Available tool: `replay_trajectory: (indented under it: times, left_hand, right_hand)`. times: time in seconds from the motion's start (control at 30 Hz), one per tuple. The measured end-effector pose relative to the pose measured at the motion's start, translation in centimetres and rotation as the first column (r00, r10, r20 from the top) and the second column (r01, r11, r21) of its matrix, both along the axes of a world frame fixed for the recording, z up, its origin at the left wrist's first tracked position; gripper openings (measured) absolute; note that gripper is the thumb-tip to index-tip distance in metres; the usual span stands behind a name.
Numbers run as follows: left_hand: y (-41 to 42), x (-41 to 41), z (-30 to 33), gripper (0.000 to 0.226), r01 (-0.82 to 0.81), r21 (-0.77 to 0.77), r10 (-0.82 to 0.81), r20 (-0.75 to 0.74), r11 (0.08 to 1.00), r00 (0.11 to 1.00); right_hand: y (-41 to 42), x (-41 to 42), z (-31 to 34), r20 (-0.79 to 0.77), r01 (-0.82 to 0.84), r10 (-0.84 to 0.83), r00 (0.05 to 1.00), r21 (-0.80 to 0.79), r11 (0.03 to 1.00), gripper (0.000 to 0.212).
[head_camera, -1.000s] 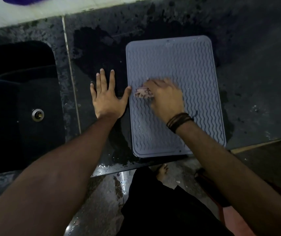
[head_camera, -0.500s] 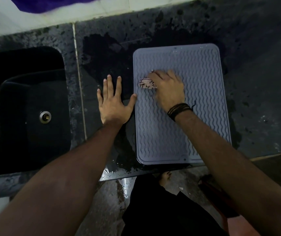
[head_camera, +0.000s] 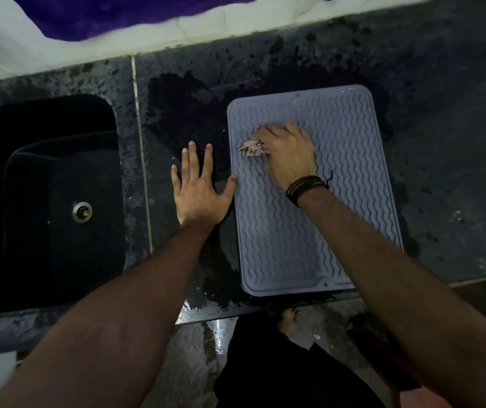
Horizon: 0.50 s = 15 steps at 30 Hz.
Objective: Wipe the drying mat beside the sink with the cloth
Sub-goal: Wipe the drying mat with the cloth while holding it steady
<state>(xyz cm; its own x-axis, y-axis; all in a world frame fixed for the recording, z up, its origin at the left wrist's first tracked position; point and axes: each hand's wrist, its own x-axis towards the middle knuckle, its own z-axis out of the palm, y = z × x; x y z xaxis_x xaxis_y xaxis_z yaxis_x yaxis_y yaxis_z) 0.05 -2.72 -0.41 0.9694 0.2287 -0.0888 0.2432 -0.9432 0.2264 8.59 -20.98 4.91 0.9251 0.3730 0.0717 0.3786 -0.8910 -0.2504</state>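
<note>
Head view shows us at the counter [head_camera: 442, 119], with the mat [head_camera: 309, 231] lying flat to the right of the sink [head_camera: 44, 201], some wet counter between them. We keep our left hand [head_camera: 199, 192] flat on the counter, fingers spread, and its thumb touches the left edge of the mat; we think this is to stop the mat from sliding while we rub. Our right hand [head_camera: 287, 151] is on the far left part of the mat, palm down, and presses the cloth [head_camera: 252, 148] under its fingers. Only a small bunched part of the cloth comes out at the left side of the hand, so we cannot tell exactly how the fingers close on it; it looks more like pressing than pinching. The right forearm comes in from the lower right and crosses the mat, with dark bands [head_camera: 305, 187] at the wrist. The left arm is nearly straight. We judge that the wiping is in progress, and the near part of the mat perhaps remains to be done.
</note>
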Motion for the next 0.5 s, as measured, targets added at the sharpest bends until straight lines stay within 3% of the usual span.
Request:
replay_trajectory:
  times: [0.3,0.5]
  left_hand:
    - [-0.1,-0.1,0.2,0.086,0.004,0.017,-0.004,0.009,1.0,1.0]
    - [-0.1,-0.1,0.2,0.087,-0.001,0.012,0.001,-0.021,1.0,1.0]
  right_hand:
    - [-0.3,-5.2,-1.1,0.012,-0.023,0.023,1.0,0.056,0.998,0.056]
    - [1.6,0.5,0.5,-0.022,0.096,-0.095,0.995,0.034,0.995,0.044]
